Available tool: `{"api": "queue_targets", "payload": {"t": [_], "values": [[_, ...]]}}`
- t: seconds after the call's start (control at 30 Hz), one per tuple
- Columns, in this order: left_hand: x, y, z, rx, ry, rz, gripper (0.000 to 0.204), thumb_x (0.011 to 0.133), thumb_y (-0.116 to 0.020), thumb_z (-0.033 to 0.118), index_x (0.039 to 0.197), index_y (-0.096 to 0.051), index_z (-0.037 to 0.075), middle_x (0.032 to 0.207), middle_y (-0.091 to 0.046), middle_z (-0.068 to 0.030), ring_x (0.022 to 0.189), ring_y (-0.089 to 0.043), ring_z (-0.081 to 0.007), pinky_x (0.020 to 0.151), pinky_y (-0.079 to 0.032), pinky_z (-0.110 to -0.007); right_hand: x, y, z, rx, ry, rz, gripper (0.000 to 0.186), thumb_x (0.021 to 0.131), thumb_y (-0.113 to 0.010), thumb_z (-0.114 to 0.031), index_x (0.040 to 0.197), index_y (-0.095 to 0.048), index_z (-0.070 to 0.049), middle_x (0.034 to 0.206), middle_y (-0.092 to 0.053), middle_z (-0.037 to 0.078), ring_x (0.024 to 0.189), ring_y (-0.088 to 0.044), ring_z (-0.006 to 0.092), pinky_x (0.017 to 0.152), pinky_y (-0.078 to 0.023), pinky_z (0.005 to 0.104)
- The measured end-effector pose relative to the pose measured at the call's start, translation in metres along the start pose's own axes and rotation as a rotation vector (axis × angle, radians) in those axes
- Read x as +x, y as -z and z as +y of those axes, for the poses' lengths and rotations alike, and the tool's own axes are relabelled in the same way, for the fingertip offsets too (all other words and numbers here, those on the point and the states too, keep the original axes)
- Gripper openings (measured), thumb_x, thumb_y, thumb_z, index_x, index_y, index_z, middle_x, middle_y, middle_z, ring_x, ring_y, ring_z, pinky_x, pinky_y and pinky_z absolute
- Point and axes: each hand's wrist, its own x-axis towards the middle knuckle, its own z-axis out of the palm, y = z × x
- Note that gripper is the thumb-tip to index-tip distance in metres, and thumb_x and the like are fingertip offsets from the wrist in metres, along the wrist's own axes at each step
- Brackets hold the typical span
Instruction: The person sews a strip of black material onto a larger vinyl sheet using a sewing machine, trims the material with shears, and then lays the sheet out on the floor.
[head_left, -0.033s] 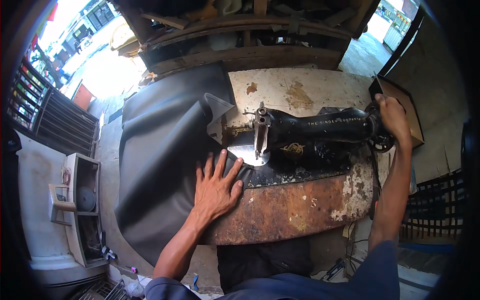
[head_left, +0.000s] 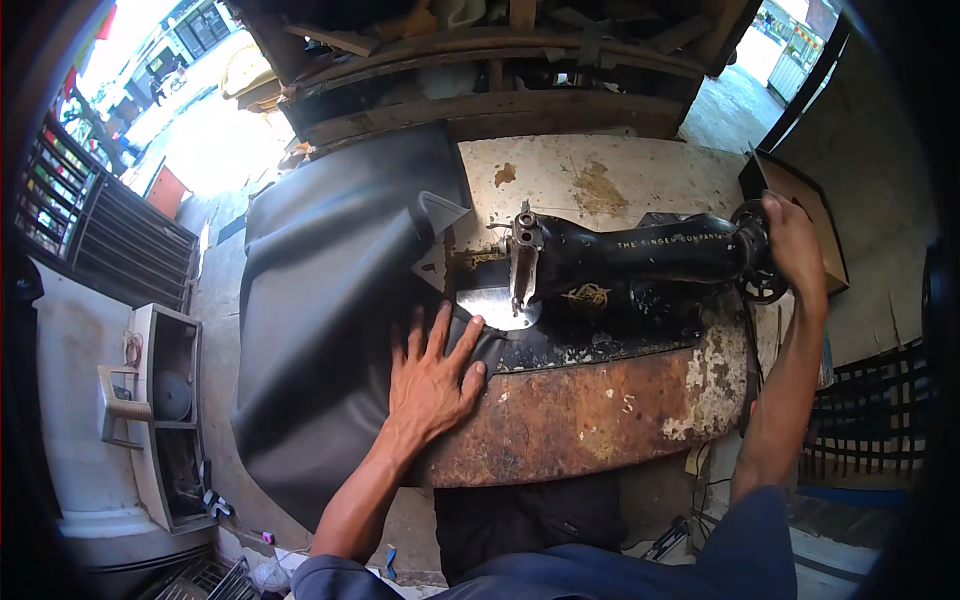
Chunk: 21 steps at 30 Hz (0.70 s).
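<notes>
A black sewing machine [head_left: 635, 255] with worn paint and gold decoration stands on the table. My left hand [head_left: 430, 385] lies flat with fingers spread on a large black sheet [head_left: 330, 250] that looks like leatherette. Its fingertips are beside the shiny metal plate [head_left: 495, 310] under the machine's head. The sheet drapes off the table's left side, and a corner folds up to show a grey underside. At the machine's right end, my right hand [head_left: 797, 248] is closed round the rim of the handwheel [head_left: 765, 288]. The palm side of that hand is hidden.
The worn wooden table [head_left: 570, 425] has peeling paint and a rusty-brown front. Behind it is a wooden frame shelf [head_left: 500, 110] with scraps. An open box [head_left: 805, 215] is next to the handwheel. On the left are a metal gate [head_left: 130, 240] and a pale cabinet [head_left: 150, 400].
My right hand has shifted slightly down along the handwheel rim. The folded corner of the black sheet has moved a little. My left hand stays in place.
</notes>
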Motion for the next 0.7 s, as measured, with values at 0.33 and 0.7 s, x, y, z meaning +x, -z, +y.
{"api": "queue_targets", "payload": {"t": [0.33, 0.7], "values": [[-0.052, 0.012, 0.007, -0.127, 0.343, -0.054, 0.067, 0.098, -0.054, 0.05, 0.16, -0.04, 0.03, 0.157, -0.043, -0.0254, 0.142, -0.043, -0.048, 0.117, -0.034, -0.059, -0.048, -0.001, 0.016, 0.581, -0.202, 0.278, 0.063, 0.109, -0.047, -0.052, 0.132, -0.065, 0.004, 0.123, -0.073, 0.02, 0.117, -0.068, 0.0233, 0.105, -0.046, 0.0365], [-0.127, 0.028, -0.022, -0.203, 0.545, 0.034, 0.064, 0.095, -0.057, 0.054, 0.15, -0.055, 0.021, 0.143, -0.057, -0.029, 0.131, -0.055, -0.0478, 0.112, -0.042, -0.055, -0.19, -0.003, -0.017, 0.494, -0.123, 0.415, 0.04, 0.109, -0.056, -0.029, 0.134, -0.066, 0.0, 0.123, -0.074, 0.017, 0.118, -0.069, 0.0261, 0.099, -0.051, 0.0373]]}}
